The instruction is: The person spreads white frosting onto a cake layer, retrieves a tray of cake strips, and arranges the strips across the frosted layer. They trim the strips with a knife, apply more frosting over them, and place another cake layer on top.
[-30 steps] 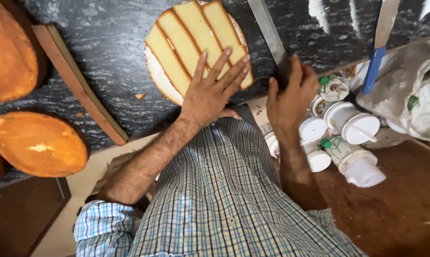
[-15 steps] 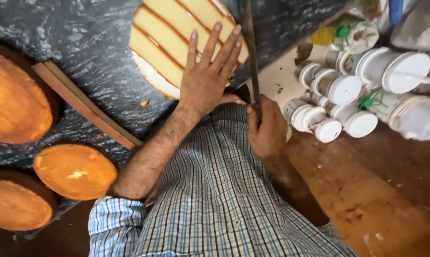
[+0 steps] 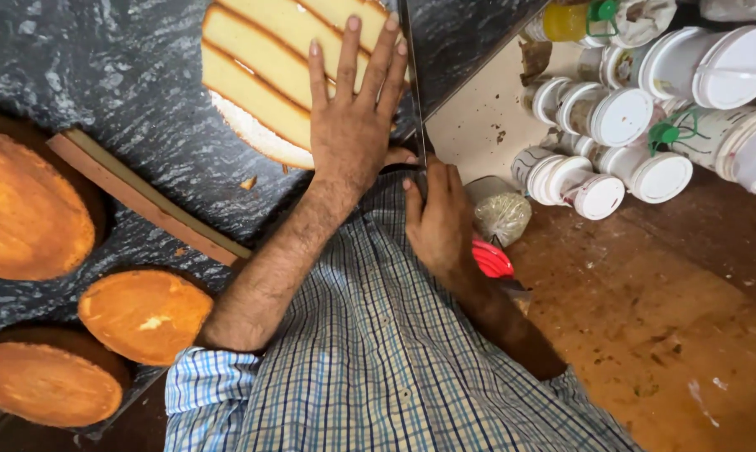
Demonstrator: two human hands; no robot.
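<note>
The sliced cake (image 3: 265, 79) lies on the dark counter (image 3: 102, 75), with the left hand (image 3: 353, 125) pressed flat on it, fingers spread, gripping nothing. Just right of the cake, the right hand (image 3: 438, 222) is closed around the handle of a long knife (image 3: 411, 75), blade at the cake's edge. This looks like mid-slicing; a steady, level stroke seems needed. Whole round cakes (image 3: 144, 314) sit well left of the cake, white tubs (image 3: 612, 117) to its right.
</note>
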